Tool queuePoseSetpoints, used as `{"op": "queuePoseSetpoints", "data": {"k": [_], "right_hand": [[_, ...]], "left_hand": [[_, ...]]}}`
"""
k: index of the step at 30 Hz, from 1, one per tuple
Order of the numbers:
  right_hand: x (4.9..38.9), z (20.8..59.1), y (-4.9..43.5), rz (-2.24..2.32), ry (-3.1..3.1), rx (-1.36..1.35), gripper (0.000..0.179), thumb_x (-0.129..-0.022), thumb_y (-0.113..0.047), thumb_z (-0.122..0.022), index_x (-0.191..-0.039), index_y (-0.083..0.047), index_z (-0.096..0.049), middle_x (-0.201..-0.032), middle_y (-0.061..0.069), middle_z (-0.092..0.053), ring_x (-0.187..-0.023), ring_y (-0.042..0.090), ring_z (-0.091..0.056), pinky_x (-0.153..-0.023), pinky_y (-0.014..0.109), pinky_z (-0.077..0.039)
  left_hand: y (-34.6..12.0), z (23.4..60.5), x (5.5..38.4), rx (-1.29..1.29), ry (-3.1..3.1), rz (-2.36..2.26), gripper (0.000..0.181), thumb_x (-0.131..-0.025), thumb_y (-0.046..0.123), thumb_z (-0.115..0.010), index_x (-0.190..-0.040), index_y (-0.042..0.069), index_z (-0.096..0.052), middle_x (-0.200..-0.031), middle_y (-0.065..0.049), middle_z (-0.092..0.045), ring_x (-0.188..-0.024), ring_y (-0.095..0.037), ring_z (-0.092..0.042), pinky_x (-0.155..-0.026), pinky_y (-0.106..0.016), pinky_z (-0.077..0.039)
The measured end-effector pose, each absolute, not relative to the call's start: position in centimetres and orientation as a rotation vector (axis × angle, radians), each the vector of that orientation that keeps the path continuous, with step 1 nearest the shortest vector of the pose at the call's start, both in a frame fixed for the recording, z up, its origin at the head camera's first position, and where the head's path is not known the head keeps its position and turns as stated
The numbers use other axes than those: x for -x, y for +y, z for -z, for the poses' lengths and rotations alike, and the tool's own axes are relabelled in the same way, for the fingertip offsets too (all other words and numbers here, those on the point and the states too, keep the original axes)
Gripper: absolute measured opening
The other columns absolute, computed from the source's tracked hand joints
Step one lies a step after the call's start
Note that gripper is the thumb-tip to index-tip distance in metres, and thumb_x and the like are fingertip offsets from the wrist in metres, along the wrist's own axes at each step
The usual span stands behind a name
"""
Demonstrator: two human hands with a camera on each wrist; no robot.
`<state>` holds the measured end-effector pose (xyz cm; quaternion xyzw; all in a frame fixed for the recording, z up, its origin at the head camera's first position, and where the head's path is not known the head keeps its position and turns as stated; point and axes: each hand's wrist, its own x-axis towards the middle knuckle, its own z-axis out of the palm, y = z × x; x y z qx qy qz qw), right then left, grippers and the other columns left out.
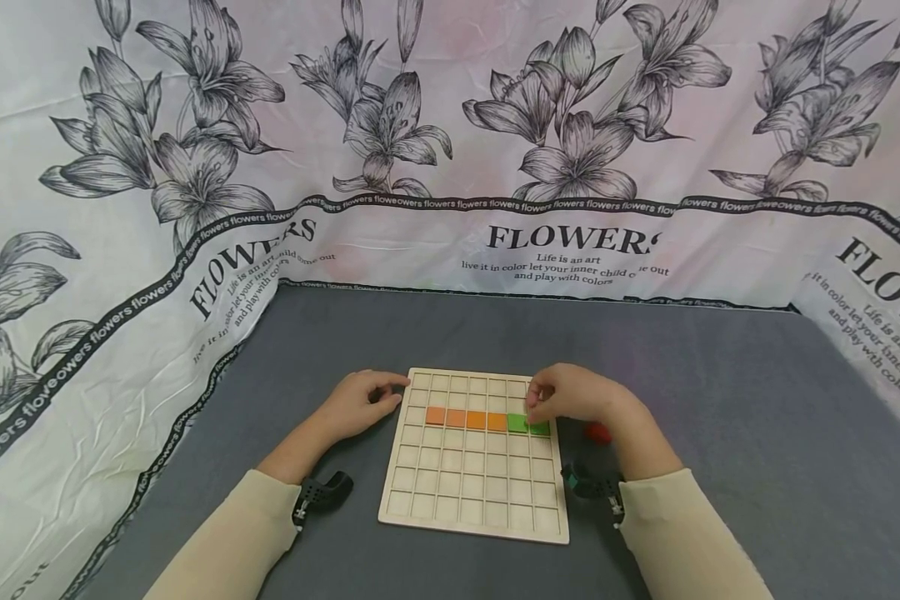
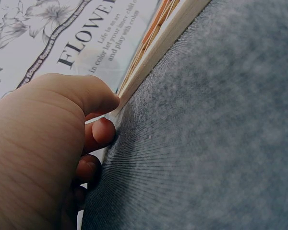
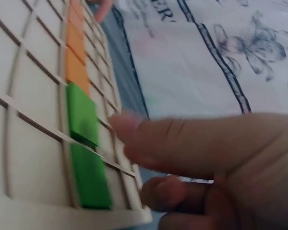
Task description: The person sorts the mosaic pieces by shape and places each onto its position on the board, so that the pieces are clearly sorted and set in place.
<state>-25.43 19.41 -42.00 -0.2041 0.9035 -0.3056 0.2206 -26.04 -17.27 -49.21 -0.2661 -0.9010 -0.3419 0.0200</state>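
A light wooden grid board (image 1: pixel 474 510) lies on the dark cloth. One row of it holds several orange tiles (image 1: pixel 476 420), followed by two green tiles (image 3: pixel 82 112) at the right end. My left hand (image 1: pixel 356 406) is at the board's upper left edge, its index fingertip touching the rim; the thumb and other fingers are loosely bent. Over the right end of the row is my right hand (image 1: pixel 573 393), thumb and index fingertip close beside the green tiles. Its other fingers are loosely curled, and no tile shows between them in the right wrist view.
A red object (image 1: pixel 598 432) lies right of the board, partly hidden by the right wrist. Dark grey cloth (image 1: pixel 727 433) covers the table around the board. White flower-printed fabric (image 1: pixel 570 150) hangs behind and along the sides. Each wrist wears a black strap device (image 1: pixel 322 493).
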Motion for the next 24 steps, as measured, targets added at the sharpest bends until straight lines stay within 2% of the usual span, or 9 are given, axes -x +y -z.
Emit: {"op": "queuePoseSetpoints", "data": {"k": [4, 8, 14, 21, 24], "right_hand": [[25.4, 42.6, 18.3, 0.847, 2.536, 0.624, 0.016, -0.090, -0.025, -0.080, -0.088, -0.013, -0.070, -0.080, -0.001, -0.061, -0.070, 0.016, -0.051, -0.065, 0.034, -0.043], [25.4, 43.0, 17.7, 0.832, 2.556, 0.595, 0.015, -0.090, -0.021, -0.081, -0.086, -0.013, -0.069, -0.078, -0.001, -0.060, -0.068, 0.016, -0.051, -0.063, 0.034, -0.042], [25.5, 43.0, 18.0, 0.795, 2.561, 0.579, 0.015, -0.090, -0.022, -0.081, -0.087, -0.012, -0.070, -0.080, -0.002, -0.061, -0.070, 0.016, -0.052, -0.065, 0.034, -0.043], [25.4, 41.8, 19.2, 0.879, 2.604, 0.533, 0.015, -0.097, -0.025, -0.072, -0.092, -0.011, -0.072, -0.083, 0.002, -0.061, -0.072, 0.019, -0.052, -0.066, 0.036, -0.042], [25.1, 41.3, 20.1, 0.920, 2.644, 0.506, 0.015, -0.098, -0.025, -0.070, -0.095, -0.011, -0.072, -0.087, 0.003, -0.060, -0.077, 0.020, -0.052, -0.071, 0.038, -0.043]], "left_hand": [[-17.3, 49.3, 26.0, 0.826, -2.792, 1.063, 0.030, -0.099, 0.015, -0.067, -0.128, 0.008, -0.072, -0.071, 0.012, -0.055, -0.060, -0.007, -0.044, -0.071, -0.035, -0.041], [-17.3, 49.3, 26.1, 0.827, -2.795, 1.060, 0.030, -0.100, 0.015, -0.067, -0.129, 0.009, -0.072, -0.072, 0.012, -0.055, -0.060, -0.007, -0.045, -0.071, -0.035, -0.041], [-17.4, 49.4, 26.1, 0.829, -2.790, 1.056, 0.030, -0.100, 0.015, -0.067, -0.129, 0.009, -0.072, -0.072, 0.012, -0.055, -0.061, -0.007, -0.045, -0.070, -0.035, -0.041], [-17.4, 49.3, 26.1, 0.820, -2.793, 1.063, 0.030, -0.100, 0.015, -0.067, -0.129, 0.009, -0.072, -0.072, 0.012, -0.055, -0.060, -0.007, -0.045, -0.070, -0.035, -0.041], [-17.5, 49.4, 26.2, 0.824, -2.792, 1.069, 0.031, -0.100, 0.015, -0.067, -0.130, 0.010, -0.072, -0.072, 0.011, -0.055, -0.060, -0.008, -0.045, -0.070, -0.035, -0.041]]}}
